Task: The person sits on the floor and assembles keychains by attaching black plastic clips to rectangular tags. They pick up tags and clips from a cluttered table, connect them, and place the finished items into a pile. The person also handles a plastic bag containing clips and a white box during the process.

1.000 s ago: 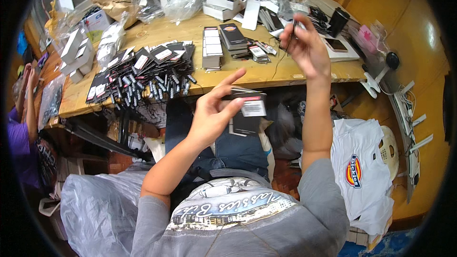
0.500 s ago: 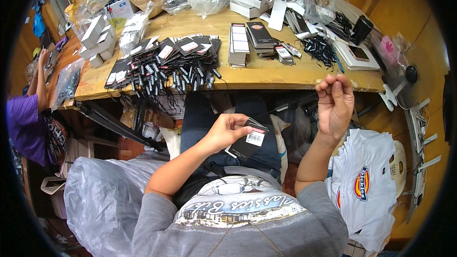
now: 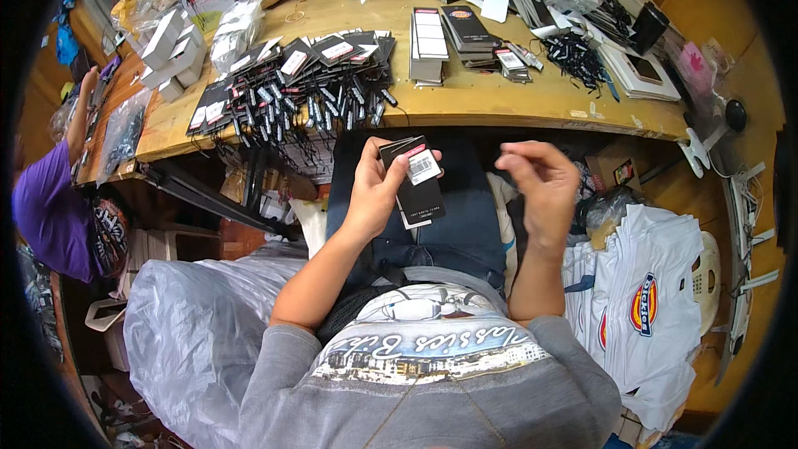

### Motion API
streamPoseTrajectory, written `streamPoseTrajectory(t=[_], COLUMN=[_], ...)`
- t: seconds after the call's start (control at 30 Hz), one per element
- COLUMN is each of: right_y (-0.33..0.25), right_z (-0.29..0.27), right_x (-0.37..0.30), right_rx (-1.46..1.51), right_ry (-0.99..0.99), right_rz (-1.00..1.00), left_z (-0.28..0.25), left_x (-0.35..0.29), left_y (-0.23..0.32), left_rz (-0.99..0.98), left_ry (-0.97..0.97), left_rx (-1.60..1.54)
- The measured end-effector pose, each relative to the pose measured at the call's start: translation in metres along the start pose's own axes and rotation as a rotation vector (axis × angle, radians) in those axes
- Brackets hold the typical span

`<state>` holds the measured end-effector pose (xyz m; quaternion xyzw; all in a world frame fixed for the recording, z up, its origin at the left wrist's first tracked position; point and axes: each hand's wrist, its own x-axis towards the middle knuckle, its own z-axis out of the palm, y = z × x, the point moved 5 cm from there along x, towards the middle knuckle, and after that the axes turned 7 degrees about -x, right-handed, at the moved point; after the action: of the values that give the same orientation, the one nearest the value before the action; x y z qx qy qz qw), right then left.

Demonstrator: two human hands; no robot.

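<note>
My left hand (image 3: 376, 191) grips a small stack of black hang tags (image 3: 421, 197) above my lap, thumb on top. On the uppermost tag is a white barcode sticker (image 3: 422, 166) with a red strip above it. To the right, apart from the tags, my right hand (image 3: 544, 191) is raised with thumb and forefinger drawn together; whatever they may pinch is too small to make out. Beyond my left hand, a heap of tags (image 3: 312, 66) with black cords (image 3: 303, 108) covers the table's near left part.
The wooden table (image 3: 532, 104) carries a stack of white labels (image 3: 428, 46), black cards (image 3: 467, 29), a bundle of black cords (image 3: 575, 58) and a phone (image 3: 644, 69). White boxes (image 3: 174, 54) stand left. White shirts (image 3: 636, 308) lie right. A person in purple (image 3: 58, 212) is at far left.
My left hand has moved up and left with the tags, turning them more upright. My right hand has come down toward it; the cord stretched between them earlier no longer shows.
</note>
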<state>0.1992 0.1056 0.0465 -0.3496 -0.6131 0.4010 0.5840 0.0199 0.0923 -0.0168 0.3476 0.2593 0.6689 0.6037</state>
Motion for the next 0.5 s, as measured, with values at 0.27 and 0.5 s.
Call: streamPoseTrajectory(t=[0.27,0.5], right_y=[0.035,0.038], right_z=[0.047,0.054], right_x=[-0.01,-0.017], right_rx=[-0.153,-0.04], right_ry=[-0.123,-0.176], right_rz=[0.003,0.077], left_z=[-0.008,0.006], left_x=[-0.013,-0.022], left_y=[0.015,0.027], left_rz=[0.345,0.549], left_ry=[0.215,0.195], left_rx=[0.446,0.734])
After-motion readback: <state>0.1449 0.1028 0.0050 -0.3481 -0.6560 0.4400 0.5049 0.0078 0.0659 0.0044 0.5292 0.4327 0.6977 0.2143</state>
